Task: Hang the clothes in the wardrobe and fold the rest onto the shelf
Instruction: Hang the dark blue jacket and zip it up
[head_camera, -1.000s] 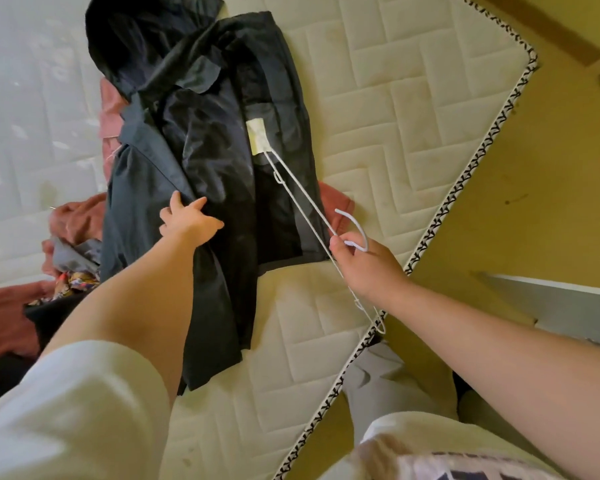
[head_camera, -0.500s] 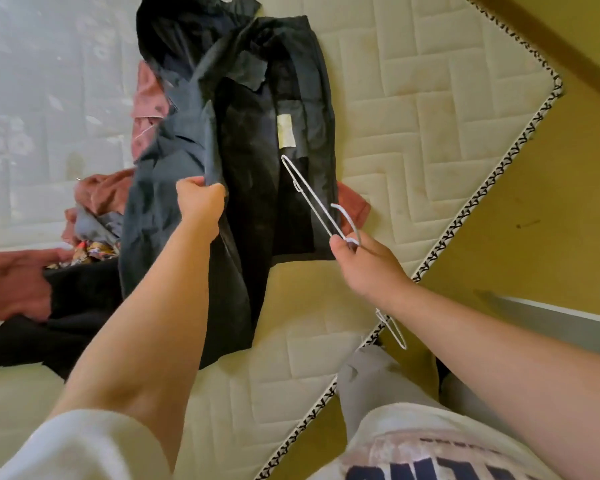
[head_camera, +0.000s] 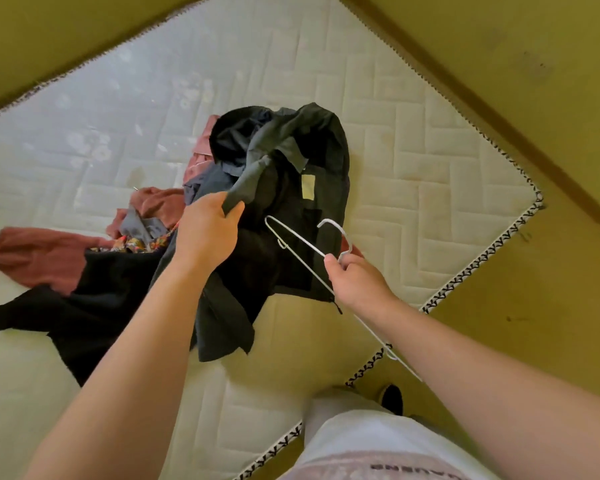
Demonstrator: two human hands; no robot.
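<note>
jacket [head_camera: 291, 188] now higher, left-hand [head_camera: 210, 233] gripped

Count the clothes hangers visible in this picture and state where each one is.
1: a white wire hanger, held in the right hand over the dark jacket. Others may lie hidden under the clothes pile.

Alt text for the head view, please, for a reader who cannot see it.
Seen from above, a person's left hand lifts a dark jacket by a fold of fabric while the right hand holds a white wire hanger beside it. Under them a bare mattress carries a heap of reddish, black and patterned clothes.
</note>
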